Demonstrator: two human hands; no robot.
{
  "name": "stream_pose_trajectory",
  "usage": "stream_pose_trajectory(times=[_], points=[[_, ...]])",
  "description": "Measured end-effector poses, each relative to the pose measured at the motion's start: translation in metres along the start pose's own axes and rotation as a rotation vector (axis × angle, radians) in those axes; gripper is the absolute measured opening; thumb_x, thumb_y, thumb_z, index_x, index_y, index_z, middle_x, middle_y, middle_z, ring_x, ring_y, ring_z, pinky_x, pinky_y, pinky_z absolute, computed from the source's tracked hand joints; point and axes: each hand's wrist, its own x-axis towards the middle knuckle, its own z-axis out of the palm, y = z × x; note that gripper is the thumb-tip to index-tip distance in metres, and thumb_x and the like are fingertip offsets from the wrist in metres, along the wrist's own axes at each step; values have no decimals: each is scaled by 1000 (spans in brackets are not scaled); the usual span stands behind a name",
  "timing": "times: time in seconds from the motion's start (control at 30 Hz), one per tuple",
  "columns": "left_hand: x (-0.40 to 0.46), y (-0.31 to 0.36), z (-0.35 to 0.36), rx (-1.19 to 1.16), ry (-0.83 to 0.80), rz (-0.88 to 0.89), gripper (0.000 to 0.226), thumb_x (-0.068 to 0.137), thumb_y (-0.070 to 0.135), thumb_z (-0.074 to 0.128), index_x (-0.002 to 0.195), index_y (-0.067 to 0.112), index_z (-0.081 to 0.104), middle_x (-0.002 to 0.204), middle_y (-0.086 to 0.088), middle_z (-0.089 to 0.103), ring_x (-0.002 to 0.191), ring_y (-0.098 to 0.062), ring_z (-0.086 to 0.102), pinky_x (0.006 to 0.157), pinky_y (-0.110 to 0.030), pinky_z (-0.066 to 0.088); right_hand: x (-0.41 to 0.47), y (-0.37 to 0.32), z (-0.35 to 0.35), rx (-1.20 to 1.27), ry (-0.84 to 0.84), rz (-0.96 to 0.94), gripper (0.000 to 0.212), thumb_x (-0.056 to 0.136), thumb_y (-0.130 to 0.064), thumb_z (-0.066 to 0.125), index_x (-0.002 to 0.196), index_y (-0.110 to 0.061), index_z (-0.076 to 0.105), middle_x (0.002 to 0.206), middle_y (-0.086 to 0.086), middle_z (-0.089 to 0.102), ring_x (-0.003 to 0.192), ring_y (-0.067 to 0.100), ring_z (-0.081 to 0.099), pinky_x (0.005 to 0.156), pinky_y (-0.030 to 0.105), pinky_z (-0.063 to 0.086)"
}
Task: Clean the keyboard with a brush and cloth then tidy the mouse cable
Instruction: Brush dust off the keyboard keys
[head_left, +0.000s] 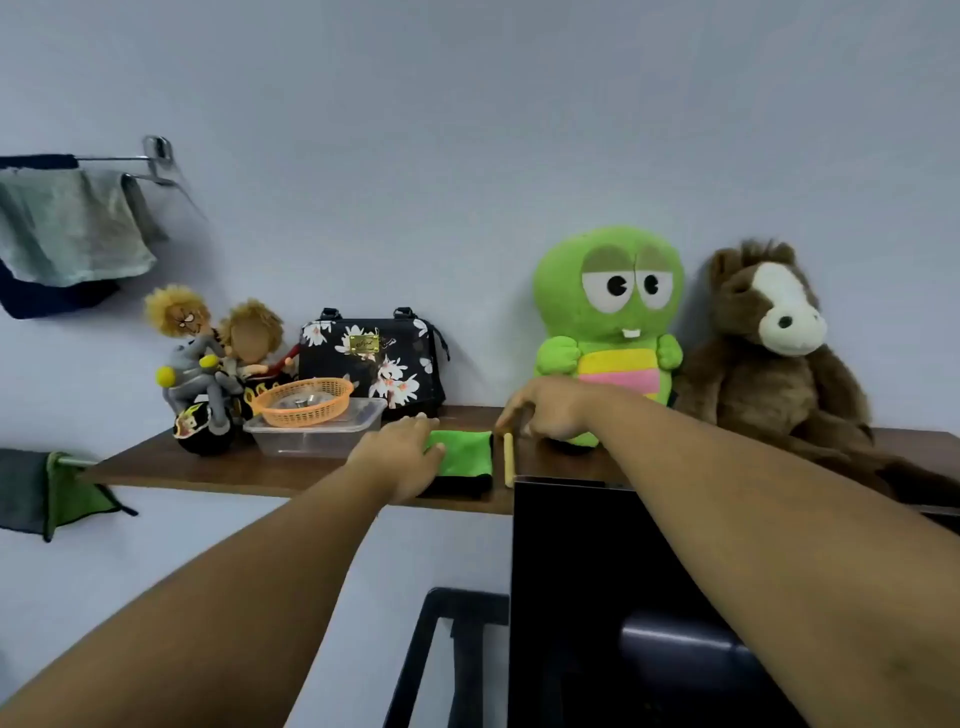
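Opening stage, tools being collected: left hand lies with relaxed fingers on the folded green cloth on the wooden shelf; right hand, loosely curled and grasping nothing, reaches down to the pale brush handle just beside the cloth; keyboard and mouse cable not in view; all cleaning and tidying judged outstanding.
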Motion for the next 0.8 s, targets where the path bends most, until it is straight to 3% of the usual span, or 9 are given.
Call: stream_pose_trajectory(times=[0.13, 0.3, 0.4, 0.5, 0.6, 0.67, 0.8], points=[[5, -16, 17, 24, -38, 48, 53, 100, 43, 31, 149, 22, 29, 159, -1, 23, 144, -21, 25, 112, -42, 26, 20, -5, 17, -71, -132, 25, 44, 79, 5, 59, 111, -21, 74, 103, 3, 74, 92, 20, 67, 82, 28, 53], [10, -28, 33, -37, -74, 86, 52, 101, 45, 26, 149, 24, 29, 159, 1, 22, 146, -17, 19, 115, -43, 22, 34, -3, 29, -78, -236, 87, 38, 69, 7, 70, 95, -21, 74, 79, -7, 76, 86, 19, 69, 85, 33, 55], [9, -30, 36, -79, -61, 100, 52, 101, 46, 25, 148, 25, 30, 159, 1, 24, 146, -17, 20, 116, -44, 22, 35, -6, 29, -96, -226, 64, 32, 69, 7, 68, 86, -19, 73, 60, -16, 70, 75, 13, 69, 79, 30, 55], [9, -31, 36, -100, -58, 110, 53, 101, 46, 26, 148, 24, 30, 159, 1, 24, 146, -18, 20, 116, -45, 22, 30, -8, 29, -33, -217, 47, 29, 70, 8, 68, 86, -16, 71, 63, -15, 72, 70, 5, 68, 70, 24, 54], [8, -32, 33, -98, -60, 122, 53, 101, 46, 27, 149, 24, 29, 159, 1, 23, 147, -17, 19, 116, -44, 22, 17, -8, 25, 96, -103, 40, 27, 71, 9, 68, 90, -10, 72, 68, -10, 73, 61, -5, 64, 63, 14, 48], [6, -31, 29, -105, -52, 133, 53, 101, 46, 28, 149, 24, 28, 160, 1, 21, 147, -17, 18, 116, -44, 21, 7, -5, 21, 177, 21, 29, 26, 73, 8, 68, 93, -7, 73, 74, -2, 74, 65, -1, 64, 66, 15, 48], [-1, -18, 13, -122, 8, 183, 53, 100, 45, 30, 149, 25, 28, 160, 4, 20, 146, -16, 19, 116, -44, 23, -17, 2, 15, 281, 251, 17, 21, 78, 4, 68, 92, -12, 72, 65, -11, 67, 55, -9, 55, 58, 12, 39]])
